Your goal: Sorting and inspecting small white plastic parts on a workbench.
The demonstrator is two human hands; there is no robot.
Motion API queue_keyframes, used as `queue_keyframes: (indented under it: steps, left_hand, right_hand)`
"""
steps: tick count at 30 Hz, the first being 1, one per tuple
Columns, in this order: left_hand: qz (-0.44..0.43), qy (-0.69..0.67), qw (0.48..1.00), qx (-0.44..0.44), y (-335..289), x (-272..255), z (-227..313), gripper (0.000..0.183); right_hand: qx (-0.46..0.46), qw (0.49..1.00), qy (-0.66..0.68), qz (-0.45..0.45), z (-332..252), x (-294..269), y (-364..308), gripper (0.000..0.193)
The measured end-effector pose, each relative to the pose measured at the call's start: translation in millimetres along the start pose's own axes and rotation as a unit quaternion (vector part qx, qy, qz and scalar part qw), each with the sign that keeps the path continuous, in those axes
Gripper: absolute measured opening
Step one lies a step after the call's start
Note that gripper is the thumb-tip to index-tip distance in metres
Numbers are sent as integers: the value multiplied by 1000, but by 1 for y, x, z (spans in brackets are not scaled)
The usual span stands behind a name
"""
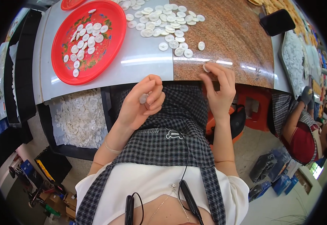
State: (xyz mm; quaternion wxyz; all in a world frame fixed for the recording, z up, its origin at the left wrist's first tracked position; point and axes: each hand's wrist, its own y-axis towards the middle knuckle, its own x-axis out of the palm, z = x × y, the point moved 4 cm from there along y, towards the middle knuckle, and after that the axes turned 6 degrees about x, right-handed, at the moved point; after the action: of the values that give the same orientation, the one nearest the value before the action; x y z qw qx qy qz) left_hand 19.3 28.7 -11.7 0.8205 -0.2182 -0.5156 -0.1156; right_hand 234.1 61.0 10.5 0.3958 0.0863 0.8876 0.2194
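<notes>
My left hand (pixel 143 99) is curled in front of the table edge, with a small whitish disc (pixel 143 98) held among its fingers. Over the brown stone-patterned part of the table, my right hand (pixel 221 86) pinches another small white disc (pixel 206 68) between thumb and index finger, near the front edge. Farther back lies a loose pile of similar round white discs (pixel 163 22), spread across the seam of the tabletop. One single disc (pixel 201 45) sits apart from the pile, just beyond my right hand.
A red patterned plate (pixel 60 62) with several white discs stands on the left. Below the table edge, a black bin (pixel 77 150) holds many more discs. A dark phone-like device (pixel 277 22) is at the back right. A co-worker's gloved hand (pixel 306 95) shows at far right.
</notes>
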Motion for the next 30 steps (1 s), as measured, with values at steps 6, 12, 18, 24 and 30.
queue_keyframes:
  steps: [6,12,18,24,30]
  left_hand:
    - [22,151,988,-30,2,11,-17,30]
    - [-25,80,996,-40,0,8,-19,46]
    - [-70,88,993,-16,-3,8,-10,47]
    - [-79,166,983,19,-2,8,-4,51]
    - [-84,172,981,32,-4,7,-1,51]
  right_hand:
    - [8,989,145,-40,-16,11,-6,20]
    - [-139,964,222,-40,-59,19,-8,20]
    - [-112,965,231,-49,-42,14,15,11]
    - [-28,999,15,10,-6,28,41,22]
    - [21,998,32,-54,-1,30,37,19]
